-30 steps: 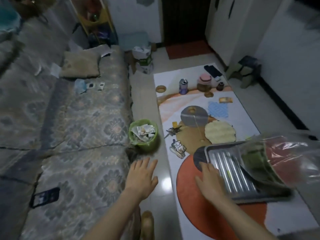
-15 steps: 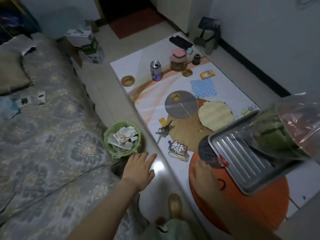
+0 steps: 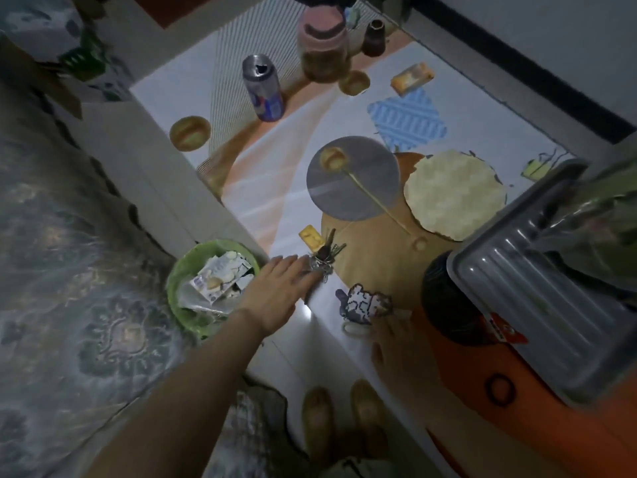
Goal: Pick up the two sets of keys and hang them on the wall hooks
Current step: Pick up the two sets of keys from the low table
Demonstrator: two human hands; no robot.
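A bunch of metal keys [image 3: 324,253] with a yellow tag [image 3: 311,235] lies on the patterned table top. My left hand [image 3: 279,288] reaches over it, fingers spread, fingertips just touching the bunch. A second set with a pixel-pattern charm [image 3: 367,301] and a white ring lies nearer to me. My right hand [image 3: 396,343] rests flat just below that charm, fingertips at its edge. Neither hand holds anything. No wall hooks are in view.
A green bin [image 3: 210,281] full of paper stands on the floor left of the table. A metal tray [image 3: 541,281] with a plastic bag juts in at the right. A drink can [image 3: 263,88], a pink-lidded jar [image 3: 322,46], a grey disc [image 3: 353,177] and round mats sit farther back. The sofa [image 3: 69,253] fills the left.
I have leaned down and closer to the table. My left hand moved forward from beside the bin to the key bunch; my right hand slid up to the pixel charm.
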